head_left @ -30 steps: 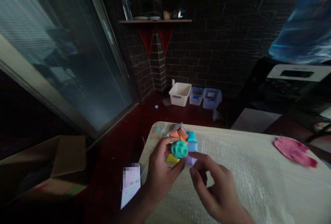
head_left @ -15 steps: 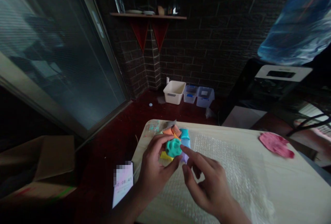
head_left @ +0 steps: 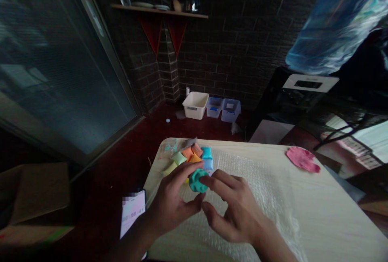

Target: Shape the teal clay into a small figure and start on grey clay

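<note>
A teal lump of modelling clay (head_left: 197,181), round and dented with several hollows, is held above the table between the thumb and fingers of my left hand (head_left: 172,197). My right hand (head_left: 235,205) touches the clay's right side with its index fingertip. Its thumb stands apart below, so it is not gripping the lump. Just behind the clay lie several small coloured packets, among them a green one (head_left: 179,158), an orange one (head_left: 195,158) and a turquoise one (head_left: 206,152). A sheet of bubble wrap (head_left: 257,185) is spread under and beside my hands.
A flat pink piece (head_left: 302,159) lies on the pale wooden table (head_left: 330,201) at right. A phone (head_left: 133,211) showing a timer is by the left edge. Beyond are a cream bin (head_left: 195,105), clear boxes (head_left: 230,110), a water dispenser (head_left: 306,84) and a cardboard box (head_left: 39,197).
The view has swung slightly right. In my left hand the clay has turned, showing other hollows, and my right index fingertip has moved further over its face.
</note>
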